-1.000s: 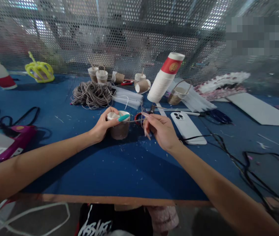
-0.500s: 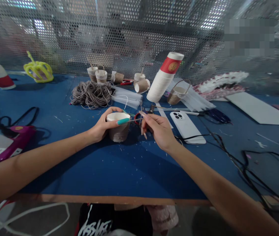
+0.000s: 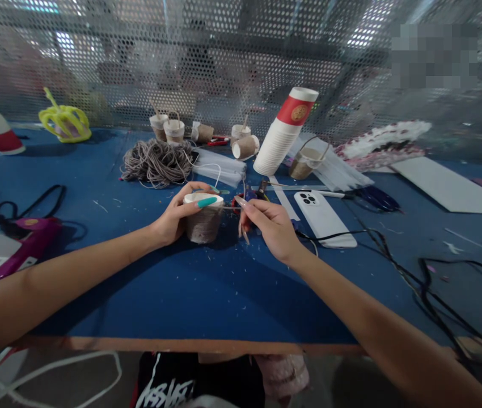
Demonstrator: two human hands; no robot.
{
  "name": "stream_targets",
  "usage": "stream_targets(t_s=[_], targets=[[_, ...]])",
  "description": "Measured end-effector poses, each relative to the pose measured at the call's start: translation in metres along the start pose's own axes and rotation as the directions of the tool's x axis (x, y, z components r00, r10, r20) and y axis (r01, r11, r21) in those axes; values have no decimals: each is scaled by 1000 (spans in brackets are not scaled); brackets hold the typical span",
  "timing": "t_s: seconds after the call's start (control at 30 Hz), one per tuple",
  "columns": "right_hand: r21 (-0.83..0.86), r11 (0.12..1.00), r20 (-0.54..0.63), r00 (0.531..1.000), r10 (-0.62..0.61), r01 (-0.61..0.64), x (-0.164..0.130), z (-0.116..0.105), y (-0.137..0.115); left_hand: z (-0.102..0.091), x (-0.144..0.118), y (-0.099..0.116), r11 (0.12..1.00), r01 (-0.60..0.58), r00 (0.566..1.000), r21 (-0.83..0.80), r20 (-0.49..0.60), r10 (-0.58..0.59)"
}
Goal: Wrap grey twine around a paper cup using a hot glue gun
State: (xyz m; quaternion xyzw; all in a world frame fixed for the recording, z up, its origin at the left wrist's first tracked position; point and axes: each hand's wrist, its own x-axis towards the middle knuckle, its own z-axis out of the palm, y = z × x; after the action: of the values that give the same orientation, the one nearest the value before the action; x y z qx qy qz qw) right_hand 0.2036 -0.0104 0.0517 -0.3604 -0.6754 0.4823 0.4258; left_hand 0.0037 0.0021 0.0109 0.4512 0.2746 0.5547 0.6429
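My left hand (image 3: 176, 213) grips a paper cup (image 3: 203, 224) by its rim, thumb across the top edge and fingers round the far side. Grey-brown cord covers the cup's wall up to a white band near the mouth. My right hand (image 3: 271, 225) pinches a length of cord (image 3: 231, 208) between thumb and forefinger. That cord runs taut from the cup's right side, just below the rim. Partly hidden behind my right fingers is a red-handled tool, perhaps scissors. A bundle of loose grey cord (image 3: 158, 163) lies beyond the cup.
A tall leaning stack of paper cups (image 3: 277, 141) stands behind my right hand, near a white phone (image 3: 324, 218). Several small cord-wrapped cups (image 3: 174, 131) line the mesh screen. A purple device (image 3: 20, 246) lies left; black cables (image 3: 394, 266) cross the right side.
My left thumb has shifted left along the cup's rim. The cup has tilted or turned slightly, and my right hand has moved a little to the left with the cord.
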Motion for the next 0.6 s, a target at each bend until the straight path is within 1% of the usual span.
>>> stream_targets(t_s=[0.23,0.37,0.43,0.53,0.6], targets=[[-27,999,0,999,-35,35,0,6,1,-3,2,-2,1000,-6,999,-1,44,6],[17,1000,-4,1000,-20,20,0,9,4,-2,2,-2,1000,0,1000,0,26,0],[51,998,-15,999,-31,32,0,9,6,-2,1,-1,1000,2,1000,7,20,-2],[110,993,-29,998,-49,52,0,8,7,-3,1,0,999,5,1000,50,13,-5],[131,990,-33,998,-46,50,0,8,8,-4,1,0,996,-17,1000,83,4,16]])
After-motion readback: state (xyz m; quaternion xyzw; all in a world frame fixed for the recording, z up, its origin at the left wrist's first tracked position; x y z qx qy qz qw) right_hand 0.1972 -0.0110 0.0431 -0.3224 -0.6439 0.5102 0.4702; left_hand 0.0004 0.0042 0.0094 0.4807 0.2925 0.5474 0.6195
